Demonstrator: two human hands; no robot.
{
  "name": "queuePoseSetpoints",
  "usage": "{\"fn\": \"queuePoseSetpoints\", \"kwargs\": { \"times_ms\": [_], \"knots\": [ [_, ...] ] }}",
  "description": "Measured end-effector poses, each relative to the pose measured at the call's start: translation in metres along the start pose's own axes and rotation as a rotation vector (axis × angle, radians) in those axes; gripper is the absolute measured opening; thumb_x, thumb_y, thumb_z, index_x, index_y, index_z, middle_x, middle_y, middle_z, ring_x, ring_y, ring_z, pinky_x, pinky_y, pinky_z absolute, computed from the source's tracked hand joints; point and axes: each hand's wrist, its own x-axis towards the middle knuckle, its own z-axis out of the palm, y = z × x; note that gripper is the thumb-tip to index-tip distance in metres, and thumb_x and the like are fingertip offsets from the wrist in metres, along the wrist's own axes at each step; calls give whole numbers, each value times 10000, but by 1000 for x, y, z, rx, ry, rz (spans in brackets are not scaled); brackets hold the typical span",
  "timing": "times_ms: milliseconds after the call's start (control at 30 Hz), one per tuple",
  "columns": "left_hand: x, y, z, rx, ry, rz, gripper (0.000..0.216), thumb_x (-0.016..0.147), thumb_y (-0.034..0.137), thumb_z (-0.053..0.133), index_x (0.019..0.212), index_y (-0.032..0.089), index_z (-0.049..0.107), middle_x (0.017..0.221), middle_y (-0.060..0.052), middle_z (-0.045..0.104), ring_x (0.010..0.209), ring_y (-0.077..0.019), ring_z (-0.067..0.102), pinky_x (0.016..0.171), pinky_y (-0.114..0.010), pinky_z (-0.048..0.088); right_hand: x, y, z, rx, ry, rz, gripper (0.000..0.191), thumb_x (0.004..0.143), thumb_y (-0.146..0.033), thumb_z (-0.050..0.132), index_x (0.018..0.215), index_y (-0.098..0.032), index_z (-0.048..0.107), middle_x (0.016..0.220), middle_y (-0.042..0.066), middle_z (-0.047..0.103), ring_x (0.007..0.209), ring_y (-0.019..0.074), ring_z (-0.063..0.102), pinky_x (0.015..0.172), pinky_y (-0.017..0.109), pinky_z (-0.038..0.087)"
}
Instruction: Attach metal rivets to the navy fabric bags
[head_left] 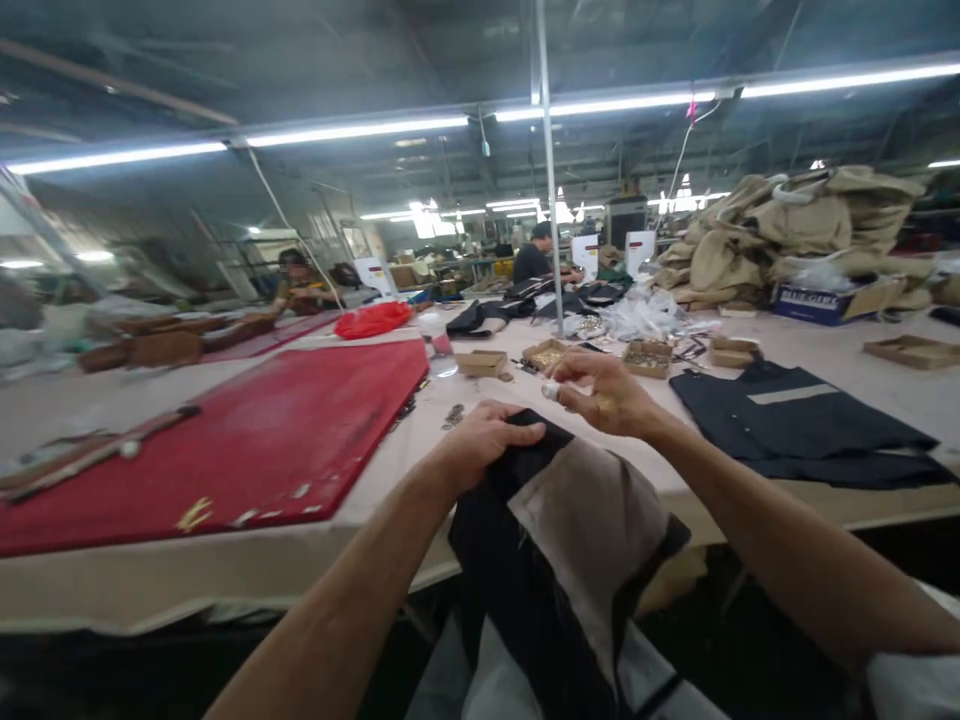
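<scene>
My left hand [487,440] grips the edge of a dark fabric piece [495,540], its thumb lying on top. The cloth hangs down over my lap, and a beige lining panel [592,510] shows on its near side. Just right of that edge, above the table, my right hand [604,392] is closed in a pinch. A white wrapping [551,390] covers one of its fingertips. Whatever is between those fingers is too small to make out. Small open boxes of metal parts [646,358] stand behind this hand.
A red padded board [247,440] fills the table's left side, with a stick-like tool [105,455] on it. Dark folded garments [802,415] lie at right. Beige garments [817,230] are piled behind a blue box [832,300]. A thin pole [550,170] rises mid-table. Two people sit farther back.
</scene>
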Motion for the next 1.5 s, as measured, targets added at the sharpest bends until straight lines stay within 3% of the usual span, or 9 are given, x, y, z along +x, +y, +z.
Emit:
{"fn": "queuePoseSetpoints", "kwargs": {
  "times_ms": [200, 400, 567, 733, 900, 1067, 1233, 1367, 1500],
  "knots": [
    [-7, 41, -39, -246, 207, 75, 196, 699, 162, 791, 841, 81, 682, 714, -107, 715, 592, -194, 674, 594, -311, 579, -74, 19, -53, 316, 111, 478, 321, 888, -513, 621, 887, -199, 692, 861, 59, 692, 802, 228, 644, 657, 326, 538],
    [-12, 74, -38, -309, 331, 191, 288, 785, 225, 723, 1025, 72, 677, 801, -131, 737, 692, -235, 709, 706, -392, 609, -116, 28, -30, 515, 23, 555, 262, 921, -426, 628, 1042, -198, 673, 1062, 84, 686, 948, 233, 663, 780, 364, 577],
    [7, 87, -37, -275, 289, 359, 316, 750, 221, 775, 1022, 87, 690, 815, -111, 746, 790, -239, 718, 788, -377, 599, -57, 44, -1, 811, 41, 526, 358, 774, -452, 761, 978, -165, 700, 975, 121, 736, 905, 293, 701, 753, 409, 596],
    [19, 85, -75, -235, 401, 487, 374, 764, 301, 774, 1088, 138, 685, 905, -97, 763, 851, -229, 721, 819, -356, 589, 32, 63, 5, 1022, 106, 383, 568, 579, -282, 875, 1096, -156, 674, 1044, 81, 730, 886, 249, 687, 820, 386, 573],
    [15, 28, -114, -303, 494, 447, 358, 779, 326, 744, 1066, 116, 702, 961, -129, 759, 984, -270, 703, 892, -371, 570, 37, 79, 23, 872, 17, 219, 545, 647, -307, 829, 1147, -181, 652, 1030, 31, 712, 908, 215, 650, 776, 306, 537],
    [12, -76, -111, -328, 472, 72, 408, 730, 279, 771, 1082, 85, 707, 1047, -163, 740, 1073, -329, 669, 944, -426, 542, -40, 115, 73, 642, -113, 332, 384, 758, -264, 722, 1121, -155, 660, 965, 29, 700, 847, 213, 627, 683, 270, 515],
    [6, -157, -107, -328, 645, -53, 524, 644, 257, 820, 1127, 115, 673, 1135, -125, 720, 1127, -305, 643, 1004, -393, 498, -91, 139, 114, 408, -123, 349, 512, 786, -119, 588, 1291, -205, 599, 1138, 46, 680, 1039, 254, 620, 920, 359, 506],
    [3, -188, -118, -203, 695, -176, 500, 653, 314, 789, 1099, 137, 645, 1061, -101, 731, 1051, -292, 673, 935, -393, 527, -88, 146, 126, 187, -125, 212, 704, 719, -22, 528, 1389, -238, 521, 1250, 78, 616, 1141, 261, 568, 1025, 411, 456],
    [13, -184, -117, 361, 1086, -204, 544, 660, 359, 754, 1130, 133, 600, 1107, -149, 687, 1056, -333, 652, 942, -484, 511, -70, 150, 136, 52, -172, 59, 695, 735, -3, 490, 1384, -248, 518, 1178, 93, 605, 1094, 245, 563, 1013, 432, 457]
  ]
}}
